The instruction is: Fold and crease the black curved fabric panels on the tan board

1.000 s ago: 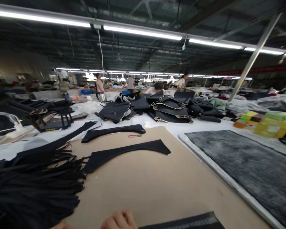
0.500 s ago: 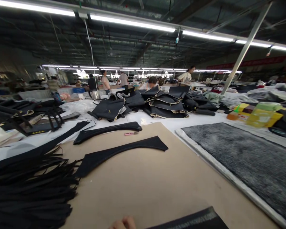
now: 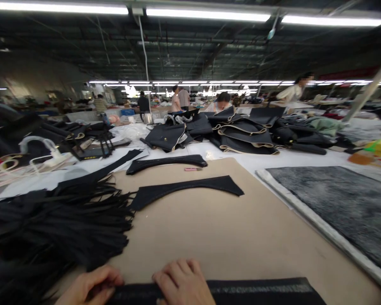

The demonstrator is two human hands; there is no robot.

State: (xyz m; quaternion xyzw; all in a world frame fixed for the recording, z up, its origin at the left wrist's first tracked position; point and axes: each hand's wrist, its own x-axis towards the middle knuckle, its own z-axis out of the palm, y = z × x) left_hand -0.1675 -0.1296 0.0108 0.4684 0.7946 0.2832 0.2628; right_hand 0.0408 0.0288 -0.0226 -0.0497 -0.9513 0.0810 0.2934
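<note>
A long black fabric strip (image 3: 260,290) lies across the near edge of the brown board (image 3: 184,228), with a pale, shiny streak along its upper side. At its left end, my left hand (image 3: 93,286) pinches the strip between thumb and fingers. My right hand (image 3: 184,281) is bent over the strip a little farther right, fingers close together and gripping it; its thumb is mostly hidden. Beyond my hands lie a curved black fabric piece (image 3: 190,186) and another curved black piece (image 3: 168,162). Pink thread snips (image 3: 193,169) rest between them.
A heap of narrow black strips (image 3: 60,224) covers the left side. To the right lies a dark grey mottled pad (image 3: 330,199) with a white edge. Black pieces with pale edging (image 3: 244,131) are piled at the back. A white cable (image 3: 51,159) sits far left. Several people work beyond.
My view has swung left. Both hands now show on the black strip, where only some fingertips were visible before. The strip reaches farther into view.
</note>
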